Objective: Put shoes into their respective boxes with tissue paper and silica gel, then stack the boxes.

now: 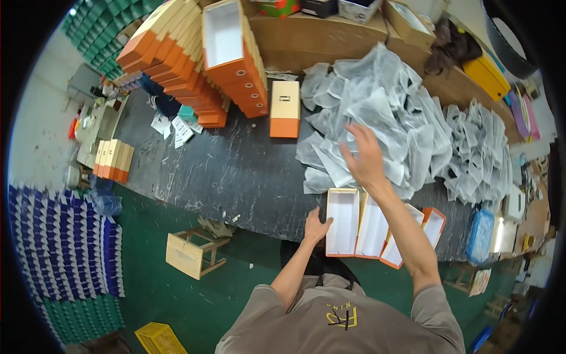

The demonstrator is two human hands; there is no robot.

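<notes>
— What's the biggest thing here?
— The dark, scuffed desk [236,171]. Across its far right part lies a big heap of white translucent wrapping bags [389,112]. At the far left corner leans a stack of flat orange-and-cream cardboard boxes [194,76], with one open white-lined box [227,35] on top.

— And nearer the person?
— At the near edge sits a row of open, orange-edged, white-lined cardboard trays [377,230]. Their long axes run from the near edge towards the far one, and the right-hand ones fan out to the right. A single closed cream box with an orange end [285,109] lies mid-desk, long axis the same way, orange end nearest the person.

— The hands?
— The left hand [317,227] rests against the left wall of the leftmost tray at the near edge, fingers [324,223] curled loosely on its rim; whether it truly grips, I cannot tell. The right hand [362,156] is spread flat, fingers [354,133] open, pressing on the near fringe of the bag heap, closed around nothing. The trays lie just below it, towards the person.

— Anything smaller?
— A small wooden stool [191,251] stands on the green floor [159,295], beside the near edge.
</notes>
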